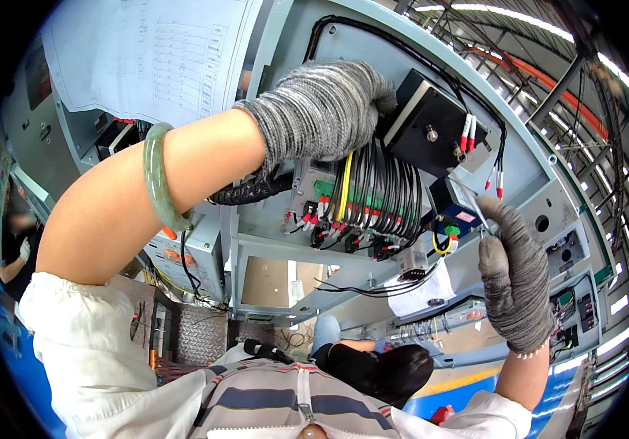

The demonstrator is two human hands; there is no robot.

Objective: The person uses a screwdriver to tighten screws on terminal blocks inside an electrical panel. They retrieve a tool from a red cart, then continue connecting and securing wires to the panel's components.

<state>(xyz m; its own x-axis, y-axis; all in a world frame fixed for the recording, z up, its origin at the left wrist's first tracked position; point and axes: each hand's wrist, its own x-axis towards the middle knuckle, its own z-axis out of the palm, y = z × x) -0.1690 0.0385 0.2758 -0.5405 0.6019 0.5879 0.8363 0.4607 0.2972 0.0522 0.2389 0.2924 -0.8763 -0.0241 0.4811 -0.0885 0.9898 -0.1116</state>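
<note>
My left hand [332, 110], in a grey knitted glove, reaches across the wired panel. Its fingers are bent closed beside a black box-shaped device [431, 132]; what they hold, if anything, is hidden. Two wires with red-and-white ends [468, 133] hang over that device. Below the left hand runs a bundle of black wires [387, 194] with one yellow wire [345, 186], entering a green terminal row. My right hand [515, 271], gloved alike, pinches a thin pale metal piece [482, 217], its kind unclear, next to a smaller black device [455, 205] with a green plug.
Printed drawing sheets [146, 58] hang at the upper left. A light-blue metal cabinet frame [534, 157] surrounds the panel. Another person [402, 369] is low down beyond my chest, and a second person [18, 252] is at far left. Loose black wires [380, 293] trail beneath the terminals.
</note>
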